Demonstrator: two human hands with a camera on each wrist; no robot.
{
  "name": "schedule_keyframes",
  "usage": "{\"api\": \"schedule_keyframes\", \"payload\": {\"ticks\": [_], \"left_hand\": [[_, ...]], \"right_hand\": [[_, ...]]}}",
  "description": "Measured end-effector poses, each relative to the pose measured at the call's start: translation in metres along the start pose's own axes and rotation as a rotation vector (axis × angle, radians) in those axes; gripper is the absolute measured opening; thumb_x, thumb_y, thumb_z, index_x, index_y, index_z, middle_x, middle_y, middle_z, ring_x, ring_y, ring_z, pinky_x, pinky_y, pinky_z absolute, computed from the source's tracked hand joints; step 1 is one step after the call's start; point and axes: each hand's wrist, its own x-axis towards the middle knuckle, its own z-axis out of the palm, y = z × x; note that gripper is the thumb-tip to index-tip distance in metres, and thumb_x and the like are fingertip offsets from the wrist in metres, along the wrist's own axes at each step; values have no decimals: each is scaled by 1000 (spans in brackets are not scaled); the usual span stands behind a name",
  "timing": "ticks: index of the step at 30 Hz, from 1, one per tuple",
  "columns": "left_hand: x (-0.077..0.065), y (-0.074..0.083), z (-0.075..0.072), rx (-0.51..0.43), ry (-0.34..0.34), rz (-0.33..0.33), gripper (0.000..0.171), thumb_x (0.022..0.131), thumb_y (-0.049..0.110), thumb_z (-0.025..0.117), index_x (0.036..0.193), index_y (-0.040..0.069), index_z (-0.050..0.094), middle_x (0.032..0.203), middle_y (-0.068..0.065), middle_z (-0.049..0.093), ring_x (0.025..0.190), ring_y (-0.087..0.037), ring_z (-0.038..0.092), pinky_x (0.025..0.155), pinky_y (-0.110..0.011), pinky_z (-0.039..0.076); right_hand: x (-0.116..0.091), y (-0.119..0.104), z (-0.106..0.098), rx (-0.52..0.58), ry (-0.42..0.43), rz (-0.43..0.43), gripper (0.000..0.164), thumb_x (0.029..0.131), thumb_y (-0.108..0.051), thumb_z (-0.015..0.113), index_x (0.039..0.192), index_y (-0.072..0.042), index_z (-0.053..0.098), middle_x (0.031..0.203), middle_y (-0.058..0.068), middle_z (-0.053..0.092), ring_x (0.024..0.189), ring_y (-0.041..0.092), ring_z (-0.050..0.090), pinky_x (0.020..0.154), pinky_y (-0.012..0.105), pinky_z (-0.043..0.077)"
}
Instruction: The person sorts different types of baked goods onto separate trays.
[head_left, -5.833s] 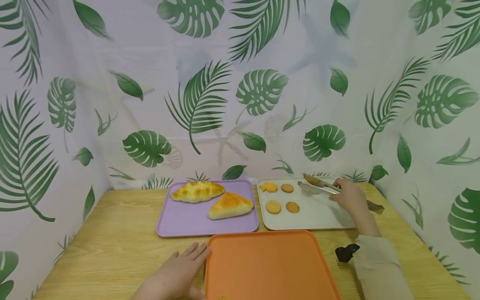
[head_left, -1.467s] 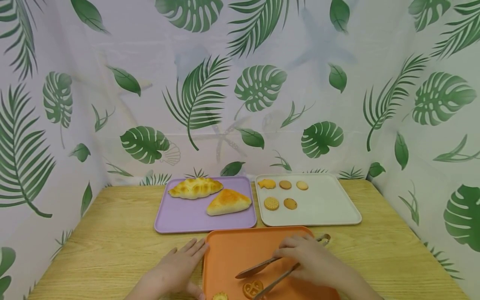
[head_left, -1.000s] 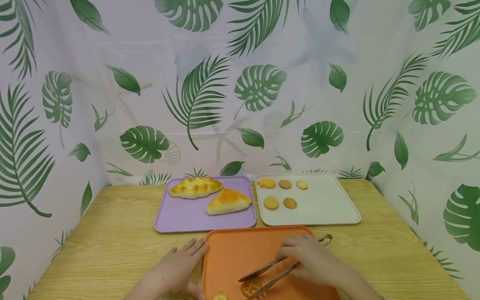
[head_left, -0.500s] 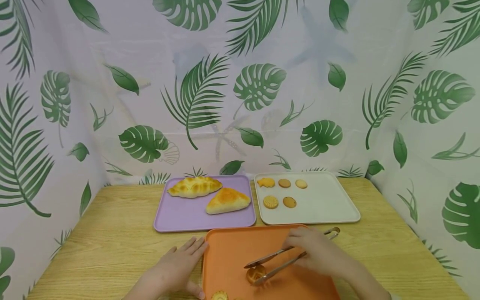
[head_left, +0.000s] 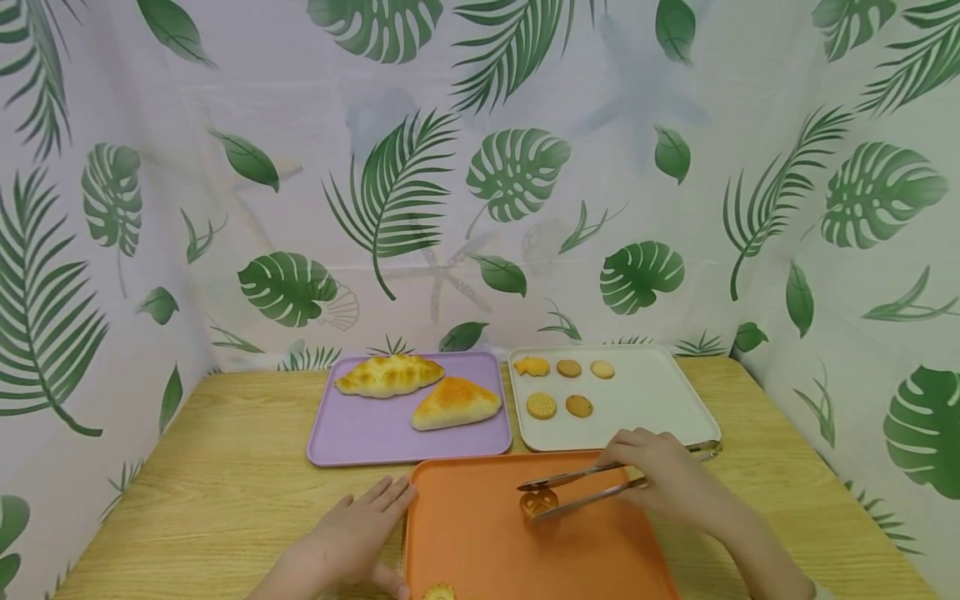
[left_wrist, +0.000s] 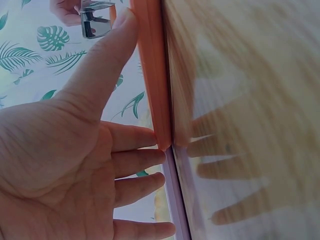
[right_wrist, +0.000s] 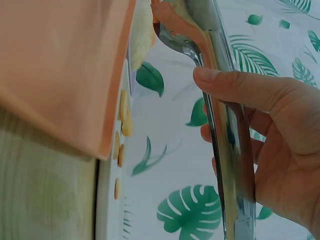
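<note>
Surface (head_left: 187, 483): orange tray (head_left: 487, 550) close to you, white tray (head_left: 660, 408) just beyond it, rightward. Your left hand (head_left: 348, 529) lies straight-fingered at the orange tray's left edge, grip holding nothing. Your right hand (head_left: 671, 479), the nearer to the cookie, hangs by that tray's far right corner, grip curled round the tongs (head_left: 553, 482), their length running sideways, tips leftward. Pretzel cookie (head_left: 539, 502), roundish, sits between those tips, left of the grip, slightly nearer you; looks lifted, judging by its shadow.

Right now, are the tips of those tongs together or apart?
Apart: the head view shows the tongs with a pretzel-shaped biscuit between their tips.
</note>
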Motion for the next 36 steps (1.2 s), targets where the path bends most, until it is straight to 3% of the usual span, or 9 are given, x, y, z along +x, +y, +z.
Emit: {"api": "schedule_keyframes", "payload": {"ticks": [5,13,18,29,36], "left_hand": [[0,0,0,-4,1,1,115,51,71,62,142,11,25,149,-9,23,137,-31,19,97,-64,27],[0,-1,2,12,7,9,115,52,72,61,142,11,25,149,-8,23,137,-31,19,97,-63,28],[0,-1,3,15,10,9,115,52,71,62,142,11,25,149,-8,23,137,-31,20,97,-63,28],[0,-1,1,11,-2,7,113,53,69,63,143,12,24,150,-8,22,137,-31,19,98,-63,27],[1,-2,1,10,-10,5,113,53,69,63,143,13,23,150,-7,21,138,-30,18,98,-63,26]], "right_hand": [[-3,15,-8,-24,78,-35,39,58,-21,81,91,-30,63,88,-18,58,76,1,52,64,21,46],[-11,35,-20,-48,135,32,40,57,-16,82,92,-22,64,89,-12,61,75,2,55,60,21,46],[-16,44,-27,-33,171,86,42,55,-11,82,91,-23,64,87,-12,61,75,1,55,61,21,47],[-30,72,-31,-73,166,265,39,60,-13,80,95,-20,65,93,-5,64,82,20,61,65,33,49],[-38,95,-28,-62,99,393,36,67,-18,76,100,-13,63,101,7,62,86,27,59,68,42,48]]}}
